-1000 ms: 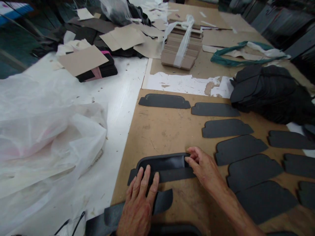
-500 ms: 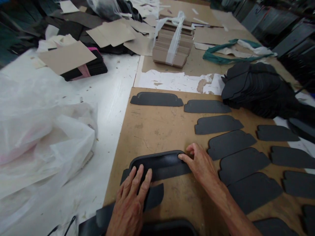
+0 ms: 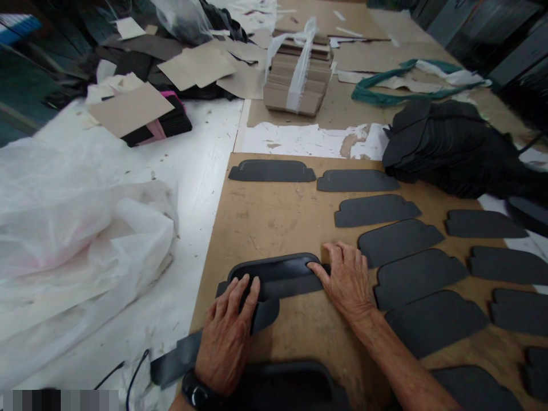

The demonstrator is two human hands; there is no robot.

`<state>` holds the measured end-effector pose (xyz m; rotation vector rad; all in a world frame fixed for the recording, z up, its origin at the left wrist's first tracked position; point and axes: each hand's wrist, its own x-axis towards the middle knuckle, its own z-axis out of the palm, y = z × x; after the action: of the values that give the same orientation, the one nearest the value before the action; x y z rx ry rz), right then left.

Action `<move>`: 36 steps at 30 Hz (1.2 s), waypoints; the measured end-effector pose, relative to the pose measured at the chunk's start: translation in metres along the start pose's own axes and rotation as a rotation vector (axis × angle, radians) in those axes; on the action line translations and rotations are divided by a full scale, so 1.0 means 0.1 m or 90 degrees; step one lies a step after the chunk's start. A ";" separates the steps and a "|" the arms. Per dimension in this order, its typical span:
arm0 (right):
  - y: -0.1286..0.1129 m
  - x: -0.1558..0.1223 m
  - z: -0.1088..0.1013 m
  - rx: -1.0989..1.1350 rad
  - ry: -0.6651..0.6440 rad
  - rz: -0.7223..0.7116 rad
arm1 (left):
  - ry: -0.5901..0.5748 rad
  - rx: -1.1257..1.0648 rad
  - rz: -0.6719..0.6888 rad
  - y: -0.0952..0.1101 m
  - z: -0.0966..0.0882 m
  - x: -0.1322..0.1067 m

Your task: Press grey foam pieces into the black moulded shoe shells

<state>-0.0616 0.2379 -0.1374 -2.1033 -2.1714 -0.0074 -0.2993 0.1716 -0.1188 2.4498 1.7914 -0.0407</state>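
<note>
A dark grey shaped piece with a raised folded rim point(image 3: 280, 274) lies on the brown board point(image 3: 265, 217) in front of me. My left hand point(image 3: 229, 334) lies flat on its left end, fingers stretched out, also over another dark strip point(image 3: 180, 357) below. My right hand point(image 3: 346, 279) presses the piece's right end, thumb and fingers spread on it. Neither hand grips anything.
Several flat dark grey cut pieces point(image 3: 387, 209) lie in rows on the board to the right. A pile of the same pieces point(image 3: 454, 145) sits at the far right. A bundle of tan card point(image 3: 297, 80) is at the back. Crumpled white plastic point(image 3: 72, 228) fills the left.
Both hands have stayed on the rimmed piece. My left hand has slid slightly along its left end. The camera view has shifted a little.
</note>
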 end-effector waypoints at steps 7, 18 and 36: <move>0.11 0.05 -0.01 0.155 0.001 0.012 | -0.019 -0.043 -0.029 0.01 -0.11 0.05; -0.07 -0.27 -0.15 0.134 -0.018 -0.136 | 0.028 0.024 -0.085 0.13 -0.15 0.02; 0.01 -0.36 -0.01 0.020 -0.118 -0.246 | -0.014 0.022 -0.028 -0.11 0.05 -0.08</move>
<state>-0.0594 0.2024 -0.1395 -1.6944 -2.6327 0.1932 -0.3124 0.1672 -0.1236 2.4239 1.8500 -0.1024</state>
